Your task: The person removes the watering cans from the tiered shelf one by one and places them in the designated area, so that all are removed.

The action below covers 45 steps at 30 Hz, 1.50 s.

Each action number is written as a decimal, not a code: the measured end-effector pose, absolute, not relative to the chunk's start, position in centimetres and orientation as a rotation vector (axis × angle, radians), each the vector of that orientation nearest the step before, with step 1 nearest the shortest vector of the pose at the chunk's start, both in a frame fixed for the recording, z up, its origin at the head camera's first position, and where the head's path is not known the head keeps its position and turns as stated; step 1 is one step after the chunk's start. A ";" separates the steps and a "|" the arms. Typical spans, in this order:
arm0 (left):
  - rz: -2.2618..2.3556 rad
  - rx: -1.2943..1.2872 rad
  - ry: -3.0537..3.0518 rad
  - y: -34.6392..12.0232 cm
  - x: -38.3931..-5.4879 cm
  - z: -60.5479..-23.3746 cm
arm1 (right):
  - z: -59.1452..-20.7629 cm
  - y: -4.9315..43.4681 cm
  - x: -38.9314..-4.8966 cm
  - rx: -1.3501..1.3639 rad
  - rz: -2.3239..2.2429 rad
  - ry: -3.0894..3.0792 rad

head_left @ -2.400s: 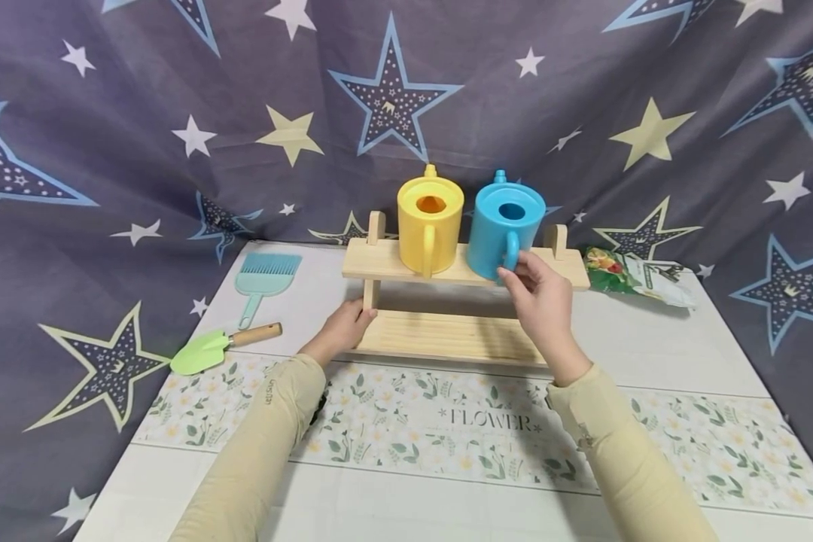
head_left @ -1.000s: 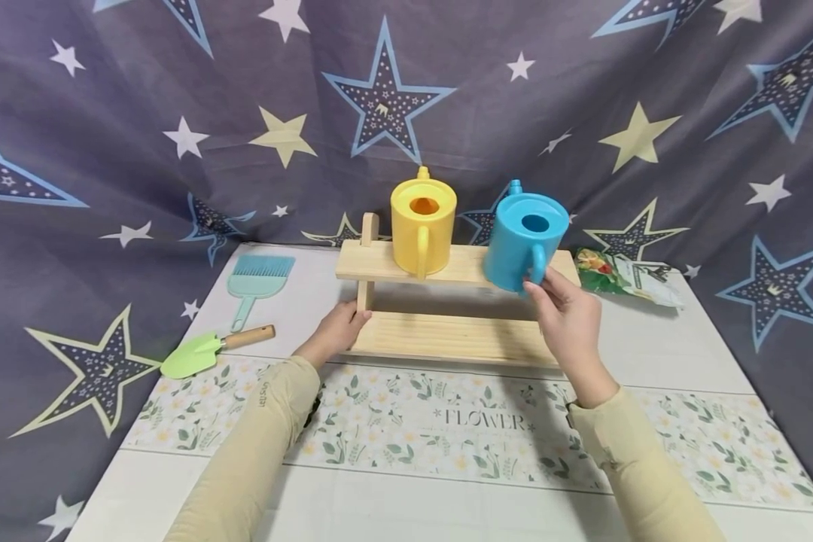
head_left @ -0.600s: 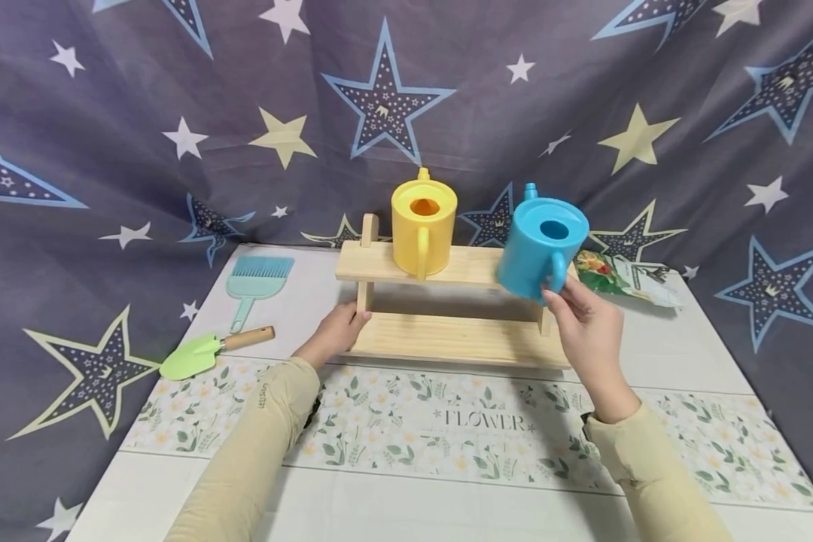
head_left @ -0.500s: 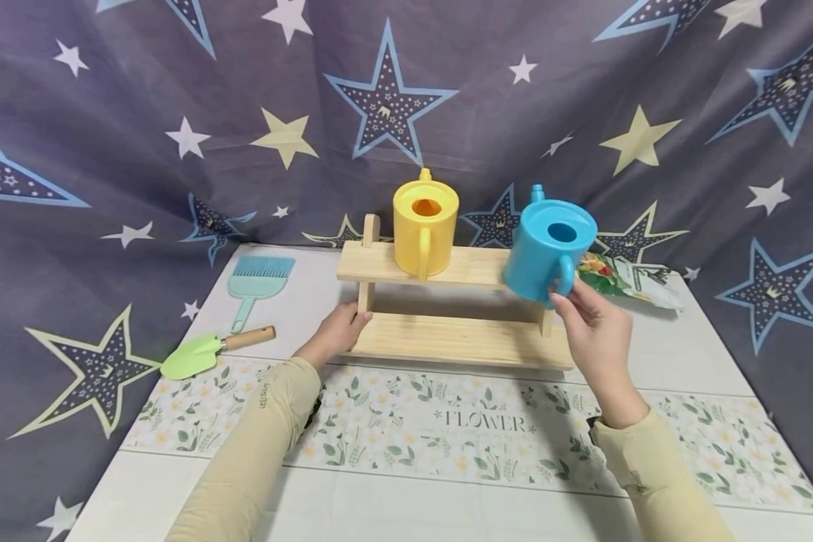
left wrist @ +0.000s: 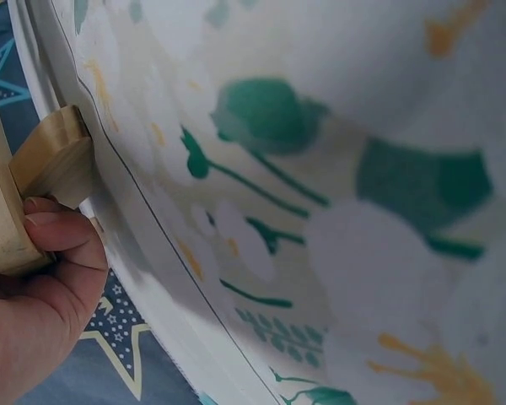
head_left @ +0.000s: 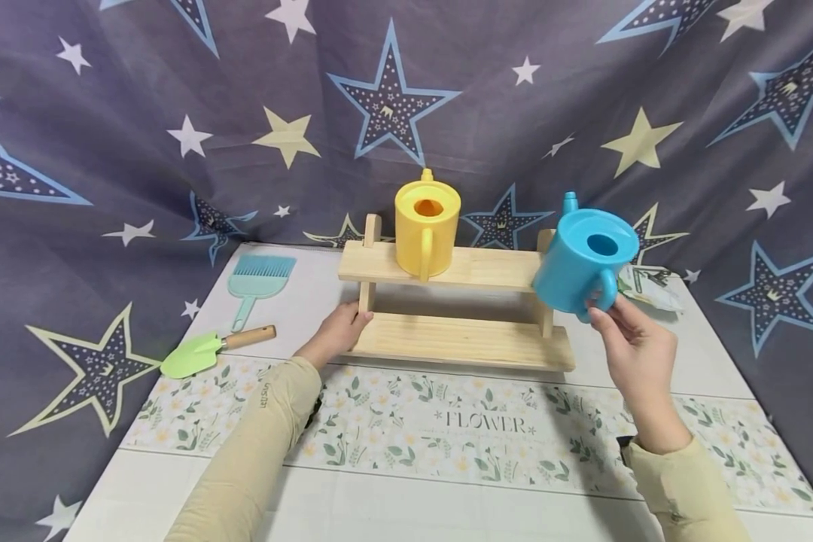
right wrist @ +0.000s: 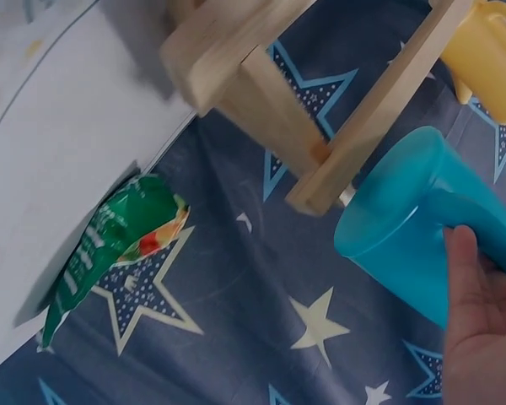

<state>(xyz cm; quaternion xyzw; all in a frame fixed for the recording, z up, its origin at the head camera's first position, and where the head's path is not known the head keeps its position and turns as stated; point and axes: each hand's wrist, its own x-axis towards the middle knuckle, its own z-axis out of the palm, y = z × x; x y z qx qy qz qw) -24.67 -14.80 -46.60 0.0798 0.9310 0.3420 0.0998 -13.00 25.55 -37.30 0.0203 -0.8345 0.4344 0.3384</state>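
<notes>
My right hand (head_left: 640, 354) grips the handle of a blue watering can (head_left: 576, 260), which is tilted and held off the right end of the wooden two-tier shelf (head_left: 494, 267). In the right wrist view the blue watering can (right wrist: 405, 219) hangs beside the upper board's end, with my thumb on its handle. A yellow watering can (head_left: 423, 233) stands upright on the upper board, left of the middle. At the shelf's left end, my left hand (head_left: 339, 331) holds the lower board by its edge; the left wrist view shows thumb and fingers around the wood (left wrist: 4, 228).
A teal brush (head_left: 260, 278) and a green trowel with a wooden handle (head_left: 199, 354) lie on the table at left. Behind the blue can, a green and white bag (head_left: 653, 290) lies at right, partly hidden. A star-patterned cloth (head_left: 501, 128) hangs behind the table.
The blue watering can has left the upper board and moved right and toward me in my right hand, tilting. My left hand stays at the shelf's left end.
</notes>
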 end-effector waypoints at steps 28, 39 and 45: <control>1.004 0.225 2.756 -14.7 -24.6 -46.5 | -40.7 31.6 -8.7 -0.380 1.106 -2.214; 1.032 0.223 2.749 -14.8 -24.5 -46.6 | -42.7 32.7 -8.9 -0.519 1.190 -2.277; 1.025 0.239 2.752 -14.7 -24.5 -46.4 | -43.2 32.9 -9.1 -0.607 1.282 -2.296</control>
